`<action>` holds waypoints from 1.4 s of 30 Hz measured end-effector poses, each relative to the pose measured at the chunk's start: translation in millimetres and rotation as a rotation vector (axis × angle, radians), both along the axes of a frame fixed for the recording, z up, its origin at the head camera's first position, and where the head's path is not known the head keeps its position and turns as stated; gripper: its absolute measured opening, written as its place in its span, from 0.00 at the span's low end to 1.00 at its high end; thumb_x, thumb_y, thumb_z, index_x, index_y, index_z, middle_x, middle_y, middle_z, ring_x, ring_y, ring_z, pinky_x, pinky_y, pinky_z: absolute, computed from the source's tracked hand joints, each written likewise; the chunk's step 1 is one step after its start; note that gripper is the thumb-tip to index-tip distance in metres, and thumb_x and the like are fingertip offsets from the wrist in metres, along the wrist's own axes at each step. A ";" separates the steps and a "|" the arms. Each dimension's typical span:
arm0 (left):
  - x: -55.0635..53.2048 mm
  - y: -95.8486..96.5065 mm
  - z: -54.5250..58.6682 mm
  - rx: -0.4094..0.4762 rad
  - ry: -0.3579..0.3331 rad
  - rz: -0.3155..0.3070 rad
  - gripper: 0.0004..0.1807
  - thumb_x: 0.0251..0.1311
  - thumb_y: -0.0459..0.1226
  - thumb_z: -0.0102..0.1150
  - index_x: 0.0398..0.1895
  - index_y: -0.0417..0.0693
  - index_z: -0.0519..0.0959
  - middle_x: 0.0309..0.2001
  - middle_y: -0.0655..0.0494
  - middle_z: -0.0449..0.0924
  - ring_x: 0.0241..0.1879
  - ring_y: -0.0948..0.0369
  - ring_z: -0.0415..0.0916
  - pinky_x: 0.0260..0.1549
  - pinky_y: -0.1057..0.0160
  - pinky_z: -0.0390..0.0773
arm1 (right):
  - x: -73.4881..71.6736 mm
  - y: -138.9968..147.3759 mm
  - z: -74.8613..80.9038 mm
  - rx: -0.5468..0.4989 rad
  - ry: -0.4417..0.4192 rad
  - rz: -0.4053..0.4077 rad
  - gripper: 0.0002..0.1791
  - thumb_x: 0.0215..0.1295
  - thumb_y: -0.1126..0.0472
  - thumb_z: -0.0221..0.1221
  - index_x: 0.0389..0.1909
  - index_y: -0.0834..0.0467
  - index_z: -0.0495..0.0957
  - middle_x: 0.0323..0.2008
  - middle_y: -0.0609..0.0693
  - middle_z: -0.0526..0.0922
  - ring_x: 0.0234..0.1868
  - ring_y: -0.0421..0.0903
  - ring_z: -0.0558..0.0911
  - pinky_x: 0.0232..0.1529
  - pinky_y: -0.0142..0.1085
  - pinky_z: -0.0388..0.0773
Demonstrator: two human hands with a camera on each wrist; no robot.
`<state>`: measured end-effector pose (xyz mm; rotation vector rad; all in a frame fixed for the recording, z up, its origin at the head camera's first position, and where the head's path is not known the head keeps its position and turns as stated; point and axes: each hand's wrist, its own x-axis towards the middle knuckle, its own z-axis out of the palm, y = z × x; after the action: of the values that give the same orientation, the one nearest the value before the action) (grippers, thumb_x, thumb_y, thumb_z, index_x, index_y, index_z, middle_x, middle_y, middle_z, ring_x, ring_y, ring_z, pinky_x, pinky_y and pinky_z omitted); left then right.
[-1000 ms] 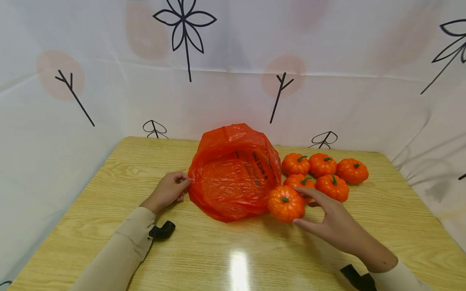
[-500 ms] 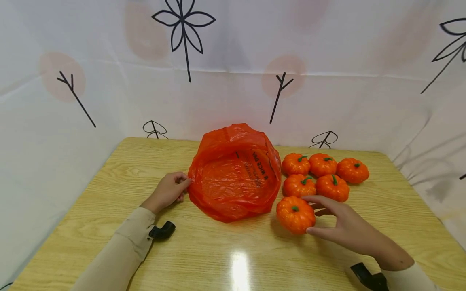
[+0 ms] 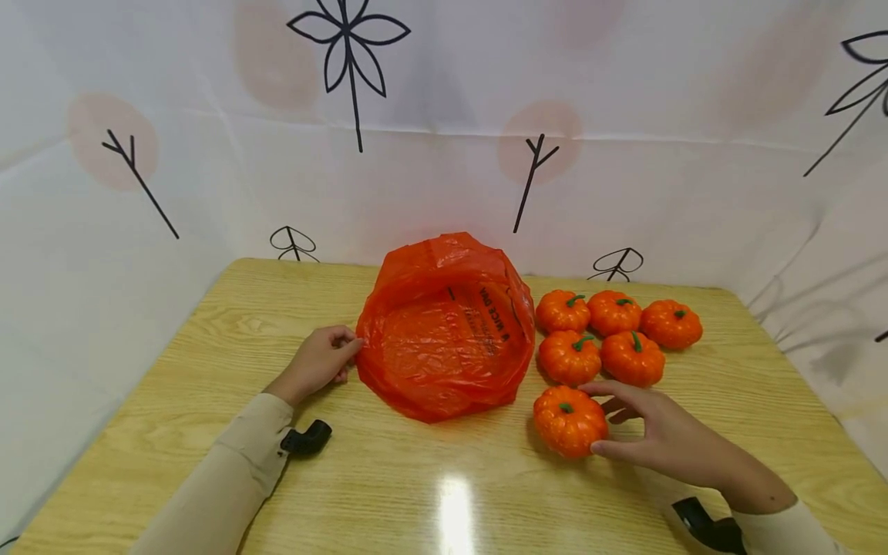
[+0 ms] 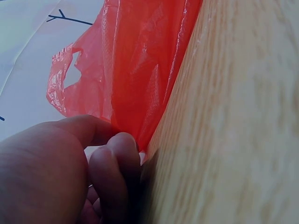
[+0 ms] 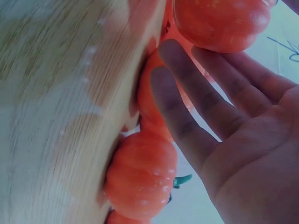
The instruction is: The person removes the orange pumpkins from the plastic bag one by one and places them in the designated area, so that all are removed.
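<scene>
An open red plastic bag (image 3: 444, 401) with dark print inside stands in the middle of the table. At its left edge, my left hand (image 3: 315, 364) pinches the film between thumb and fingers; the left wrist view shows the bag's side (image 4: 145, 60) rising from those fingertips. To the right of the bag, my right hand (image 3: 655, 432) holds a small orange toy pumpkin (image 3: 570, 424) with a green stem between thumb and fingers, at or just above the tabletop. That pumpkin (image 5: 219, 23) appears at the top of the right wrist view, with the other fingers spread below it.
Several more orange pumpkins sit in two rows right of the bag, including a front one (image 3: 569, 358) close to the held pumpkin and a far-right one (image 3: 671, 324). Behind the wooden table (image 3: 388, 493) hangs a white patterned cloth (image 3: 444, 177).
My right hand has moved the pumpkin away from the bag's right rim, rightward and toward me, and lower. The left hand and bag have stayed in place.
</scene>
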<state>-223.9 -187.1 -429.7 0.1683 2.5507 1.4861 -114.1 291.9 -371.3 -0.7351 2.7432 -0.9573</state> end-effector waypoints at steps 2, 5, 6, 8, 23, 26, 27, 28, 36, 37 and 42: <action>-0.3 0.5 1.0 -0.004 0.000 0.002 0.12 0.72 0.43 0.56 0.41 0.42 0.79 0.27 0.52 0.74 0.16 0.60 0.72 0.19 0.65 0.77 | -0.3 0.9 -0.7 0.004 -0.001 -0.003 0.32 0.59 0.51 0.71 0.63 0.55 0.73 0.58 0.54 0.81 0.45 0.33 0.82 0.45 0.34 0.83; -0.1 0.8 2.7 -0.005 0.000 0.003 0.12 0.72 0.43 0.56 0.41 0.42 0.79 0.27 0.52 0.74 0.16 0.60 0.72 0.19 0.65 0.77 | -0.8 1.8 -1.5 0.006 -0.005 -0.008 0.32 0.59 0.51 0.71 0.63 0.56 0.73 0.57 0.54 0.81 0.45 0.34 0.82 0.44 0.34 0.83; 0.0 0.7 3.1 -0.003 -0.002 0.004 0.12 0.72 0.43 0.56 0.41 0.42 0.79 0.26 0.52 0.74 0.16 0.60 0.72 0.19 0.65 0.77 | -1.0 2.1 -1.6 0.006 -0.008 -0.010 0.32 0.59 0.51 0.71 0.63 0.56 0.73 0.57 0.54 0.81 0.45 0.34 0.83 0.44 0.34 0.83; 0.1 0.4 3.4 -0.001 -0.004 0.005 0.12 0.72 0.43 0.56 0.41 0.42 0.79 0.26 0.52 0.74 0.15 0.60 0.72 0.19 0.65 0.77 | -1.3 2.8 -1.6 0.010 -0.012 -0.016 0.32 0.59 0.51 0.71 0.63 0.56 0.73 0.57 0.55 0.81 0.44 0.35 0.83 0.43 0.34 0.83; 1.5 0.8 2.5 0.028 -0.031 0.001 0.13 0.72 0.43 0.56 0.43 0.40 0.78 0.27 0.52 0.73 0.16 0.60 0.70 0.19 0.66 0.76 | -4.3 19.9 0.7 0.018 -0.052 0.006 0.33 0.61 0.53 0.71 0.66 0.54 0.71 0.59 0.57 0.79 0.47 0.32 0.81 0.44 0.34 0.82; 0.8 0.2 2.1 0.013 -0.023 -0.003 0.13 0.72 0.43 0.56 0.43 0.40 0.78 0.27 0.52 0.73 0.15 0.60 0.70 0.19 0.66 0.77 | -5.9 24.7 0.4 0.020 -0.083 0.017 0.34 0.62 0.54 0.70 0.67 0.54 0.70 0.60 0.58 0.79 0.47 0.32 0.81 0.42 0.33 0.82; 0.6 0.0 1.9 0.009 -0.022 -0.003 0.13 0.72 0.43 0.56 0.42 0.40 0.78 0.27 0.52 0.73 0.15 0.60 0.70 0.19 0.66 0.77 | -6.4 26.6 0.1 0.023 -0.090 0.018 0.33 0.62 0.54 0.69 0.67 0.54 0.69 0.59 0.59 0.79 0.47 0.32 0.81 0.42 0.33 0.82; 0.5 -0.2 1.9 0.004 -0.021 -0.004 0.13 0.72 0.43 0.56 0.42 0.40 0.78 0.27 0.52 0.73 0.15 0.60 0.70 0.19 0.66 0.77 | -7.0 28.8 -0.2 0.025 -0.100 0.018 0.33 0.62 0.54 0.69 0.67 0.54 0.69 0.59 0.59 0.79 0.47 0.32 0.81 0.42 0.33 0.82; 0.6 -0.1 2.0 -0.005 -0.016 -0.007 0.13 0.72 0.44 0.57 0.42 0.41 0.78 0.27 0.51 0.74 0.16 0.60 0.71 0.19 0.66 0.77 | -11.1 45.5 -5.0 -0.036 -0.196 0.047 0.31 0.65 0.58 0.66 0.67 0.57 0.67 0.62 0.65 0.74 0.48 0.32 0.81 0.43 0.32 0.83; 0.6 0.1 1.9 -0.006 -0.016 -0.008 0.13 0.72 0.44 0.57 0.42 0.41 0.78 0.27 0.51 0.74 0.16 0.60 0.71 0.19 0.65 0.77 | -11.3 47.3 -5.7 -0.044 -0.202 0.054 0.31 0.65 0.58 0.66 0.67 0.57 0.67 0.62 0.66 0.74 0.47 0.33 0.81 0.43 0.32 0.82; 0.2 0.7 2.8 0.000 -0.015 -0.007 0.13 0.72 0.43 0.57 0.42 0.40 0.78 0.27 0.51 0.74 0.16 0.60 0.71 0.19 0.65 0.77 | -12.6 55.6 -8.3 -0.062 -0.189 0.070 0.31 0.66 0.60 0.65 0.67 0.58 0.66 0.61 0.58 0.75 0.48 0.35 0.81 0.43 0.32 0.82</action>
<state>-223.8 -186.5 -426.9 0.1655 2.5363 1.4793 -126.7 347.5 -379.6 -0.7065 2.5191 -1.0438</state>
